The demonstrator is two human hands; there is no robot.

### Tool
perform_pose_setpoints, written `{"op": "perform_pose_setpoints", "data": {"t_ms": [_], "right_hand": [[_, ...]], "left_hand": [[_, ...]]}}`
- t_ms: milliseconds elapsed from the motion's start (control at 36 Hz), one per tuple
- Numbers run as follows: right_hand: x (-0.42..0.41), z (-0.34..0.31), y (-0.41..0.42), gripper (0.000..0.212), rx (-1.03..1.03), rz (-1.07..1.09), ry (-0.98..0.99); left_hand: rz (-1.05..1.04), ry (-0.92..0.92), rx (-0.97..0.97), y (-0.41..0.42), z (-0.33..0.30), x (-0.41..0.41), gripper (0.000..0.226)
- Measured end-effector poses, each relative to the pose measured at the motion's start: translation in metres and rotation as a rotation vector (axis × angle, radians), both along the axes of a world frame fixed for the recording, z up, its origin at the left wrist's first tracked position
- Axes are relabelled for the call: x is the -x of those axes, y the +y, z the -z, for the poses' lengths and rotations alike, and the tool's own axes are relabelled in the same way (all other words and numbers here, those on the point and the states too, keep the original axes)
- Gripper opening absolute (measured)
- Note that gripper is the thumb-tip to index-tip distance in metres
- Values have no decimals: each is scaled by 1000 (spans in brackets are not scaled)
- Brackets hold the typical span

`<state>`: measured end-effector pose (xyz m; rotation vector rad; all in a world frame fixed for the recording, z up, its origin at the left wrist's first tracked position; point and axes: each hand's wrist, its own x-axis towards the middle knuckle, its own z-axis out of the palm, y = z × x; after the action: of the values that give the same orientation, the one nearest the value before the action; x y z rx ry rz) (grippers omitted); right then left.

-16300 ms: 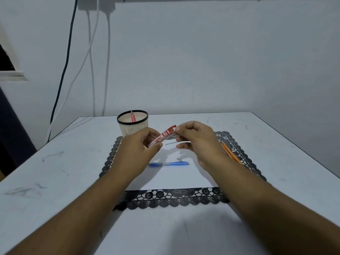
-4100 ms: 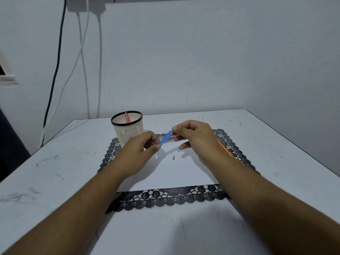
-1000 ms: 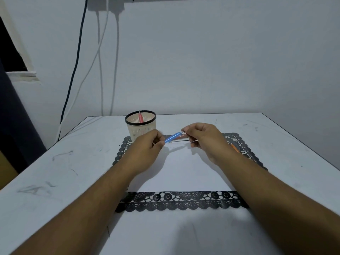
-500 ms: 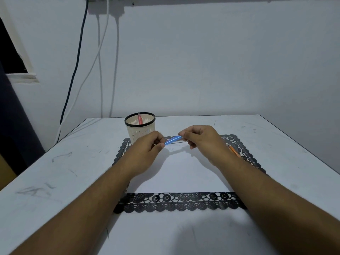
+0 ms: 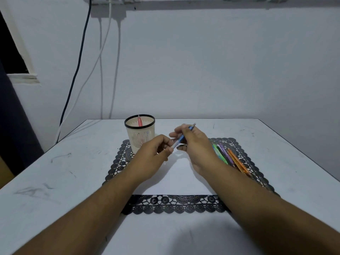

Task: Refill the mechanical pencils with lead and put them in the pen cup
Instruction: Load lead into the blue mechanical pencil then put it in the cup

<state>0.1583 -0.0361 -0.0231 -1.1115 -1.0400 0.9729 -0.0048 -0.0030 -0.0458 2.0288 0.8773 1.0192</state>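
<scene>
Above the white sheet (image 5: 176,177) on the black lace-edged mat (image 5: 246,162), both hands grip one blue mechanical pencil (image 5: 181,139), tilted with its tip up and away. The right hand (image 5: 195,144) hides its mid-barrel, fingers curled round it; the left hand (image 5: 156,151) pinches the lower end. Beside the right forearm lie several loose pencils (image 5: 230,157), partly covered, count unclear. One round slotted pen cup (image 5: 140,133) holds one pink pencil (image 5: 139,120).
</scene>
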Motion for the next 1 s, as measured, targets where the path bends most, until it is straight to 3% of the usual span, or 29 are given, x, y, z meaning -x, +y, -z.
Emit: {"op": "perform_pose_setpoints", "data": {"t_ms": [83,194,278,556,1000], "right_hand": [[-2,-7,0,32,-51,7,191],[-3,-14,-4,39,-69,-162,602],[-7,-17,-6,50,-86,-249,726],[-15,-17,-5,36,-108,-318,771],[-20,-19,-6,35,-161,-446,750]], "left_hand": [[28,-10,67,0,1,1,13],[54,-62,147,-3,2,-2,10],[64,-41,136,-4,3,-3,9],[99,-59,180,-4,3,-3,10],[131,-119,237,-1,2,-1,8]]}}
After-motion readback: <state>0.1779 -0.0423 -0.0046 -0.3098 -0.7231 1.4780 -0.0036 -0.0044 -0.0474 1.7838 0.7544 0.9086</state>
